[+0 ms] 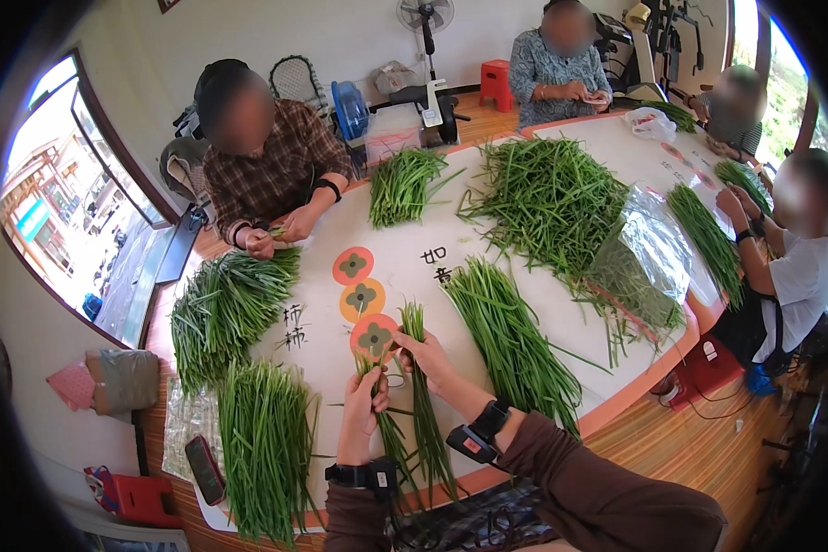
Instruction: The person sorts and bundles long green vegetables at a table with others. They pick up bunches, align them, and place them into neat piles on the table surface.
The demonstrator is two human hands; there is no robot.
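My left hand (367, 407) grips a thin bunch of garlic chives (391, 438) near its upper end, the long leaves trailing down towards me. Beside it, a fuller bunch (426, 421) hangs from my right hand (424, 359), pinched between thumb and fingers just under its pale tips. Both hands are above the near edge of a white table cover (345, 441) with printed persimmons. To the left of my left hand lies a thick sheaf of chives (265, 441). Another laid-out sheaf (514, 338) is to the right of my right hand.
A large loose heap of chives (552, 193) is beyond, partly under a clear plastic bag (645, 255). More sheaves lie at the far left (234, 310) and far edge (403, 186). A phone (205, 469) rests at the near left. Several people sit around the tables.
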